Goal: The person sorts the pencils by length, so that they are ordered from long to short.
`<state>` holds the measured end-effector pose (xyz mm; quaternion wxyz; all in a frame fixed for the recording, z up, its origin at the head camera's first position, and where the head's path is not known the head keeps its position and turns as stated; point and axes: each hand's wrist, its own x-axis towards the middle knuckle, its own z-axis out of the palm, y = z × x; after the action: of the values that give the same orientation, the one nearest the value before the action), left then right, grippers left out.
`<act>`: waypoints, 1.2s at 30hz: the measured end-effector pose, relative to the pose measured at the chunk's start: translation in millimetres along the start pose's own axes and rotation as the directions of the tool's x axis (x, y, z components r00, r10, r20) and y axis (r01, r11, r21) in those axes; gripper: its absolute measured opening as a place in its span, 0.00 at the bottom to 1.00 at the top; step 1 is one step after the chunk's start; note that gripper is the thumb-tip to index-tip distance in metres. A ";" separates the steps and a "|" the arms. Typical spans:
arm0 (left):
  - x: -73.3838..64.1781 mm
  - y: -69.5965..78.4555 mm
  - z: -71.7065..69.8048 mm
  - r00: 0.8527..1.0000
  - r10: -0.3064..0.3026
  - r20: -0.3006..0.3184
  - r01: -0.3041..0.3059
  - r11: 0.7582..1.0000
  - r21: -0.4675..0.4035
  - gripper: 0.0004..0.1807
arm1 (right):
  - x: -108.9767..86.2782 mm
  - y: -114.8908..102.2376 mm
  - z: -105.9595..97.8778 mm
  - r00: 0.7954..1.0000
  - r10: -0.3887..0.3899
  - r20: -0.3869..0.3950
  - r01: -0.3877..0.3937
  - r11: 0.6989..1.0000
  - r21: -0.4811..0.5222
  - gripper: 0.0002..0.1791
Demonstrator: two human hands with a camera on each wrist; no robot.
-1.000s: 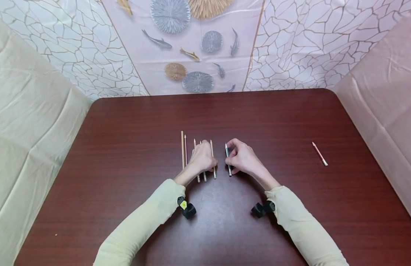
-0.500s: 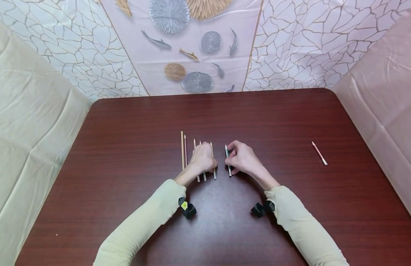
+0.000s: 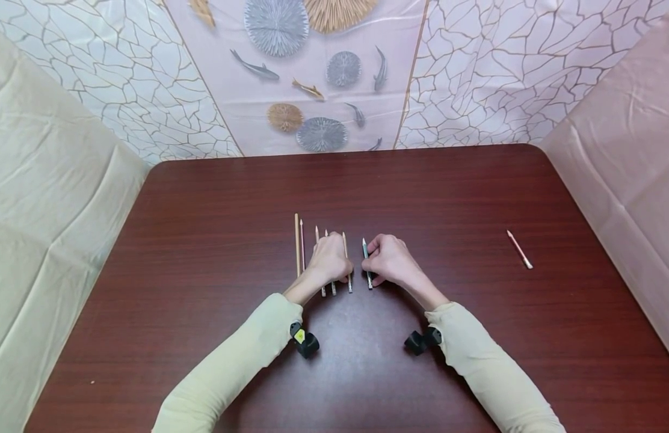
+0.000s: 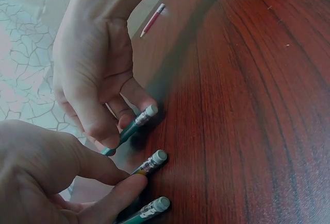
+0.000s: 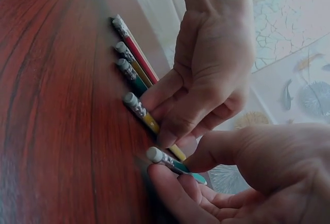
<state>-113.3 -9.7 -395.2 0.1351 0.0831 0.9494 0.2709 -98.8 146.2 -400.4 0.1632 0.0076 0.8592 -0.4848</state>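
Observation:
Between its thumb and fingers, my left hand (image 3: 330, 258) pinches a yellow pencil (image 5: 149, 122) with a white eraser, near the middle of the table. My right hand (image 3: 393, 260) pinches a green pencil (image 5: 180, 167) just to the right, roughly parallel to the yellow one. Both pencils have their tips pointing away and erasers towards me. Left of these, partly hidden under the left hand and wrist, lie another green pencil (image 5: 135, 81), a second yellow pencil (image 5: 135, 59), a red pencil (image 5: 140, 54) and a longer plain wooden stick (image 3: 297, 240).
A short red pencil (image 3: 520, 249) lies apart on the right side of the dark wood table (image 3: 231, 373). Patterned cloth (image 3: 323, 90) hangs behind the far edge, and pale cloth walls (image 3: 53, 210) stand at both sides. A small speck lies at the left front.
The right hand has moved slightly left and towards me with the green pencil, narrowing the gap to the yellow pencil. The left hand has stayed almost still.

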 end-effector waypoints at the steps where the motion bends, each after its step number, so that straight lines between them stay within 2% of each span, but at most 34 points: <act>1: -0.1 -0.2 0.0 1.000 0.001 0.001 -0.001 1.000 0.003 0.03 | -0.1 -0.8 0.8 1.000 -0.002 -0.003 0.002 1.000 -0.011 0.14; 8: -0.9 -0.7 0.3 1.000 0.013 -0.010 -0.013 1.000 0.008 0.08 | -0.5 -5.4 6.2 0.999 -0.034 -0.025 0.031 0.995 -0.093 0.12; 16: -1.0 -1.6 -0.2 1.000 0.019 -0.012 -0.019 1.000 0.006 0.08 | 1.1 -8.4 11.1 0.999 -0.035 -0.036 0.028 0.984 -0.174 0.13; 22: -1.2 -1.5 0.4 1.000 0.008 -0.006 -0.008 1.000 -0.006 0.05 | 2.2 -9.2 13.8 0.999 -0.038 -0.030 0.031 0.976 -0.215 0.14; 36: 0.2 -1.6 1.8 1.000 -0.008 -0.019 0.008 1.000 0.008 0.08 | 3.9 -10.3 14.1 0.998 -0.062 -0.030 0.050 0.957 -0.287 0.15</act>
<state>-113.2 -10.1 -397.6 0.1267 0.0770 0.9521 0.2675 -100.4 128.4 -399.7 0.1322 -0.0311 0.9232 -0.3596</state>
